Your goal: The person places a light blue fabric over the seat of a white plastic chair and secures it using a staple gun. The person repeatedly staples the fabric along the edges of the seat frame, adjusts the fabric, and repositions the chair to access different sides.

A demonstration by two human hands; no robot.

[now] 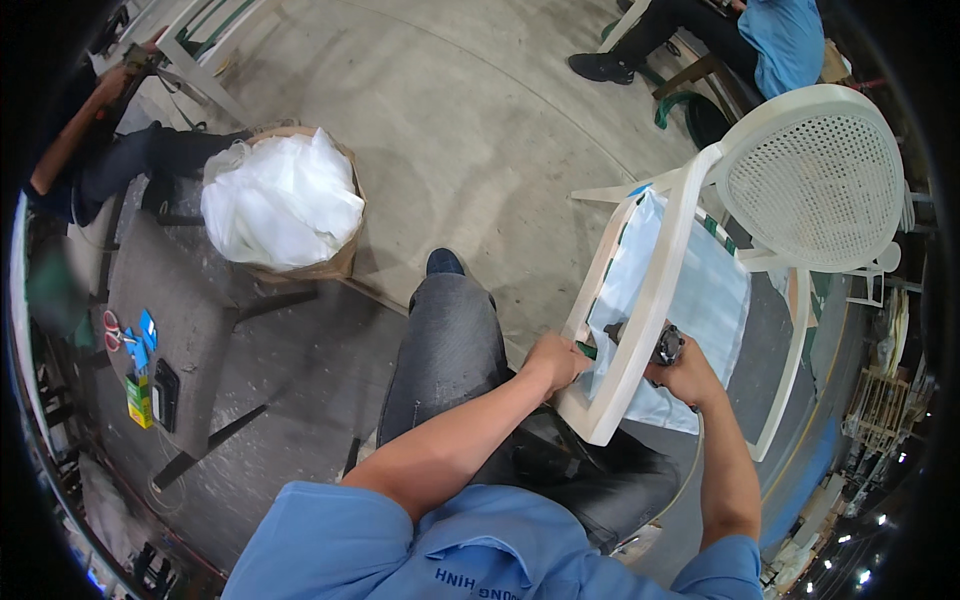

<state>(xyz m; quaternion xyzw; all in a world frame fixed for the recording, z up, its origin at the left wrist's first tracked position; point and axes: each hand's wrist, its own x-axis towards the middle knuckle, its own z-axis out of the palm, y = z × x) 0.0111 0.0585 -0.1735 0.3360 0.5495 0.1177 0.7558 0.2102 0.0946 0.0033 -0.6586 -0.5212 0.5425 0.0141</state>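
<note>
A pale-painted chair frame (647,340) with a round cane back (815,185) lies tipped over beside my legs. White fabric (715,310) spans its seat opening, and dark green webbing shows along the rails. My left hand (558,362) is closed at the seat rail's near corner, on the end of a green webbing strap (587,350); its fingertips are partly hidden. On the other side of a rail, my right hand (690,375) grips a dark metal staple gun (667,344), whose nose points into the frame over the fabric. A thin hose trails below that hand.
A grey upholstered chair (185,310) at left carries scissors (112,330), blue pieces (143,340), a yellow-green box (138,400) and a black phone (165,392). Beyond stands a sack of white material (285,200). Co-workers sit at far left (100,150) and far right (785,45).
</note>
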